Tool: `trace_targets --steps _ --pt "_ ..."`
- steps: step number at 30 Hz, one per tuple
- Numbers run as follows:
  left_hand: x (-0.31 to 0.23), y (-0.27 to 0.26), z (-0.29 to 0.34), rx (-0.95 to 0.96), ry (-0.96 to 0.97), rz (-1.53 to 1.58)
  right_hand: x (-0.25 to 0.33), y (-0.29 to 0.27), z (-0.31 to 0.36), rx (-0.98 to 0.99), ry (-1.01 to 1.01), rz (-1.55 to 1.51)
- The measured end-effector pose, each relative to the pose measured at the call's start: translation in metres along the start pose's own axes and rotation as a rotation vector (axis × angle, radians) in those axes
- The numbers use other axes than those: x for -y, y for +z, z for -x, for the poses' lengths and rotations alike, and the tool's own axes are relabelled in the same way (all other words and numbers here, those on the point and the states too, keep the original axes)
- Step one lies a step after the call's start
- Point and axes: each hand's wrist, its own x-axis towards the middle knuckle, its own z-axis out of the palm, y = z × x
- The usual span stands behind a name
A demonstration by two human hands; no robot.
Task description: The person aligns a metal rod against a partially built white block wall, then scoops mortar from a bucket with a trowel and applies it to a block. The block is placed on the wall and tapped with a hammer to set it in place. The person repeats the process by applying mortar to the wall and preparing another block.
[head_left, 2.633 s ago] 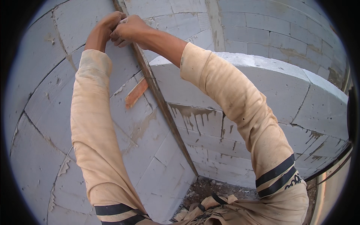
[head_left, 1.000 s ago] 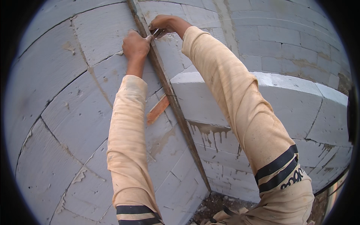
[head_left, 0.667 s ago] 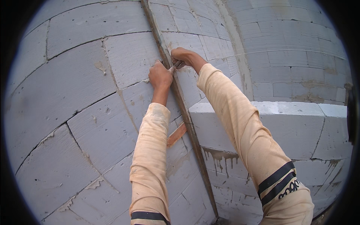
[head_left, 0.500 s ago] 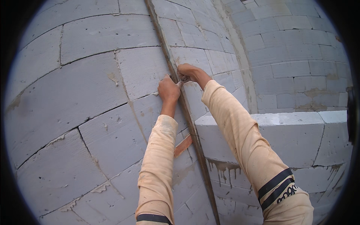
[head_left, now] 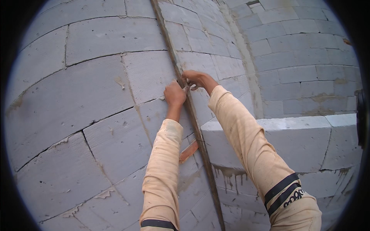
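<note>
A long, narrow, brown-grey batten point(head_left: 204, 154) runs steeply up the block wall, leaning to the left at its top. My left hand point(head_left: 175, 93) is closed at the batten's left edge, its thumb side against it. On the other edge, slightly higher, my right hand point(head_left: 197, 80) has its fingers curled and pinched close to the batten. What sits between those fingertips is too small to tell. A thin pale string point(head_left: 285, 69) stretches across to the right from near my right hand; its near end cannot be made out.
Large grey blocks point(head_left: 96, 86) with mortar joints make up the wall. A short reddish-brown piece point(head_left: 189, 151) pokes out beside the batten, below my hands. At the right stands a low block wall point(head_left: 269, 144) with mortar drips, and behind it a taller block wall point(head_left: 300, 46).
My right hand's fingers have shifted slightly and a small gap shows under them. The left hand stays at the batten. The view has moved a little.
</note>
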Motion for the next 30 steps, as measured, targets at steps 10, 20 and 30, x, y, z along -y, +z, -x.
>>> trace_targets --steps 10,20,30 --pt "0.018 -0.018 -0.034 0.378 -0.066 0.159 -0.006 -0.004 -0.012 0.075 -0.013 0.038" --pt "0.012 -0.004 0.012 -0.182 0.111 0.153 0.022 0.007 0.029 -0.497 -0.219 0.516" --pt "0.048 0.061 0.001 -0.300 0.132 0.067 -0.071 0.027 0.317 -0.449 -0.701 0.196"
